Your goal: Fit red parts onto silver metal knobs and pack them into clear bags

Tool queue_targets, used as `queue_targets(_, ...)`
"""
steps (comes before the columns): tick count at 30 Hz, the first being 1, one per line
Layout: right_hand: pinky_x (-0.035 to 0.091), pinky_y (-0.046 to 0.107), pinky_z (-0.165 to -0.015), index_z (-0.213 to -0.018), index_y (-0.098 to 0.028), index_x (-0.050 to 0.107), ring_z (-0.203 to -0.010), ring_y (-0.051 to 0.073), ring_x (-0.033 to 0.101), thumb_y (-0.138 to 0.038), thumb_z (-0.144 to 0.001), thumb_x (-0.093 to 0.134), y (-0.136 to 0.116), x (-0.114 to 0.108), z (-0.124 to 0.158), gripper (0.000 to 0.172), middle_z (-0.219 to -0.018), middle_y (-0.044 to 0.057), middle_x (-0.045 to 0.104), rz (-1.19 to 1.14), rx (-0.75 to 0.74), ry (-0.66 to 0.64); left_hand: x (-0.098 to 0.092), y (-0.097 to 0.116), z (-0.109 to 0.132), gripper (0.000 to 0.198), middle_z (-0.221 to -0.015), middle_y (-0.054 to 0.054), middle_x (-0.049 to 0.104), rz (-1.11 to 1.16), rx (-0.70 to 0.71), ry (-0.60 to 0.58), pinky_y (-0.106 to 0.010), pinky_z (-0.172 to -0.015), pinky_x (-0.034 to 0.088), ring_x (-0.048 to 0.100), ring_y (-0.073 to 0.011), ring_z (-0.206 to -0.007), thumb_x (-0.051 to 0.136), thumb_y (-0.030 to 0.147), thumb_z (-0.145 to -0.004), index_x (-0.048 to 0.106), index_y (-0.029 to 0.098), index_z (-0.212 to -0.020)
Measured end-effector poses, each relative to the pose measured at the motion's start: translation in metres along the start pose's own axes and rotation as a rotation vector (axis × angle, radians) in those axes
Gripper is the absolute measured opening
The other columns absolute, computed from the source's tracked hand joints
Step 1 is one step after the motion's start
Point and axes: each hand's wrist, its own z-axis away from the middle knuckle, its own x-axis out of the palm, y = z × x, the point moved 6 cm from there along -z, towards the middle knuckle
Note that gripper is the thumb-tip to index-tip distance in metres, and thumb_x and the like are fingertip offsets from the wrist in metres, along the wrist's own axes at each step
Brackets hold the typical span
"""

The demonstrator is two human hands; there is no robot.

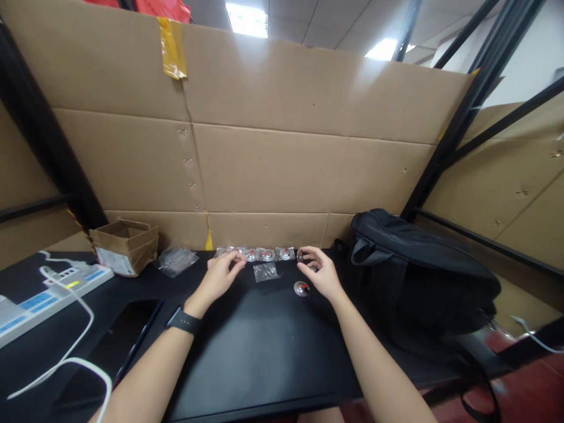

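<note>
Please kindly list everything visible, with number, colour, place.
Table: one, black, centre
Bagged discs: at least four, silver-red, back
Loose disc: one, silver-red, centre
Flat bag: one, clear, centre
Box: one, brown, left
Crumpled plastic: uncountable, clear, left
Power strip: one, white, left
Cables: several, white, left
Flat device: one, black, left
Backpack: one, black, right
Cardboard: several, brown, walls
Tape: several, yellow, rear
Frame: one, black, sides
Lights: two, white, ceiling
Watch: one, black, left wrist
Left hand: one, bare, centre
Right hand: one, bare, centre

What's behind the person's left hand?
Behind the left hand, one end of a row of clear packets partly shows, with the cardboard wall beyond. Whatever the hand covers cannot be seen.
</note>
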Motion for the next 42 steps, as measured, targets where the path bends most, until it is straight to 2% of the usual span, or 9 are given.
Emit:
queue_targets(5, 0.055, 0.034, -0.081, -0.122, -0.023, 0.061, -0.103, 0.023, 0.067, -0.027, -0.078, 0.074, -0.035, 0.037, 0.015, 0.046, -0.12, 0.01, 0.067, -0.081, -0.098, -0.081, 0.023, 0.037, 0.006, 0.025, -0.101, -0.006, 0.075, 0.368, 0.006, 0.04, -0.036, -0.092, 0.049, 0.068, -0.0237, -0.096, 0.063, 0.043, -0.087, 0.075, 0.023, -0.094)
queue_targets(9, 0.056, 0.034, -0.082, -0.122, -0.024, 0.059, -0.107, 0.023, 0.066, -0.024, -0.078, 0.074, -0.046, 0.057, 0.025, 0.047, -0.124, 0.01, 0.065, -0.172, -0.114, -0.139, 0.04, 0.044, 0.012, 0.026, -0.102, -0.007, 0.076, 0.528, -0.062, 0.034, -0.036, -0.09, 0.052, 0.069, -0.0236, -0.095, 0.069, 0.041, -0.083, 0.075, 0.021, -0.098)
queue_targets(12, 0.056, 0.034, -0.083, -0.122, -0.024, 0.058, -0.109, 0.023, 0.066, -0.024, -0.077, 0.075, -0.047, 0.064, 0.028, 0.047, -0.123, 0.01, 0.065, -0.239, -0.112, -0.173, 0.044, 0.048, 0.013, 0.023, -0.098, -0.007, 0.075, 0.569, -0.042, 0.019, -0.036, -0.091, 0.051, 0.068, -0.023, -0.094, 0.07, 0.04, -0.083, 0.075, 0.02, -0.093)
queue_targets(17, 0.056, 0.035, -0.085, -0.121, -0.024, 0.059, -0.11, 0.024, 0.065, -0.026, -0.077, 0.078, -0.044, 0.066, 0.029, 0.048, -0.122, 0.01, 0.065, -0.289, -0.096, -0.179, 0.041, 0.05, 0.015, 0.018, -0.108, -0.007, 0.064, 0.476, -0.009, 0.093, -0.038, -0.103, 0.041, 0.061, -0.0234, -0.107, 0.071, 0.038, -0.082, 0.077, 0.022, -0.084)
queue_targets(21, 0.056, 0.035, -0.086, -0.121, -0.025, 0.059, -0.11, 0.024, 0.066, -0.027, -0.076, 0.08, -0.044, 0.067, 0.03, 0.05, -0.122, 0.009, 0.066, -0.301, -0.089, -0.183, 0.045, 0.048, 0.015, 0.017, -0.112, -0.007, 0.06, 0.468, -0.037, 0.079, -0.038, -0.104, 0.039, 0.058, -0.0239, -0.111, 0.071, 0.038, -0.083, 0.078, 0.023, -0.084)
queue_targets(28, 0.056, 0.035, -0.086, -0.121, -0.025, 0.059, -0.111, 0.024, 0.066, -0.027, -0.075, 0.081, -0.043, 0.068, 0.031, 0.051, -0.12, 0.009, 0.067, -0.323, -0.072, -0.172, 0.049, 0.051, 0.016, 0.017, -0.101, -0.008, 0.069, 0.525, -0.01, 0.075, -0.037, -0.096, 0.046, 0.063, -0.0226, -0.101, 0.069, 0.036, -0.084, 0.075, 0.02, -0.086)
queue_targets(32, 0.056, 0.034, -0.084, -0.12, -0.024, 0.059, -0.109, 0.024, 0.067, -0.027, -0.075, 0.081, -0.039, 0.07, 0.031, 0.05, -0.12, 0.009, 0.067, -0.321, -0.055, -0.153, 0.048, 0.048, 0.018, 0.016, -0.098, -0.007, 0.073, 0.512, -0.042, 0.084, -0.038, -0.095, 0.048, 0.066, -0.0233, -0.098, 0.07, 0.035, -0.083, 0.076, 0.021, -0.088)
queue_targets(38, 0.056, 0.034, -0.083, -0.118, -0.023, 0.06, -0.107, 0.024, 0.068, -0.028, -0.076, 0.08, -0.038, 0.07, 0.03, 0.047, -0.12, 0.009, 0.068, -0.314, -0.044, -0.157, 0.042, 0.047, 0.019, 0.014, -0.107, -0.006, 0.072, 0.314, 0.034, 0.088, -0.037, -0.093, 0.049, 0.065, -0.0228, -0.103, 0.07, 0.034, -0.084, 0.078, 0.026, -0.092)
queue_targets(42, 0.056, 0.034, -0.084, -0.119, -0.024, 0.059, -0.107, 0.024, 0.068, -0.027, -0.076, 0.08, -0.039, 0.069, 0.03, 0.048, -0.121, 0.009, 0.068, -0.318, -0.037, -0.17, 0.035, 0.054, 0.02, 0.012, -0.097, -0.003, 0.075, 0.075, 0.177, 0.109, -0.042, -0.093, 0.042, 0.061, -0.0254, -0.109, 0.067, 0.032, -0.088, 0.078, 0.03, -0.092)
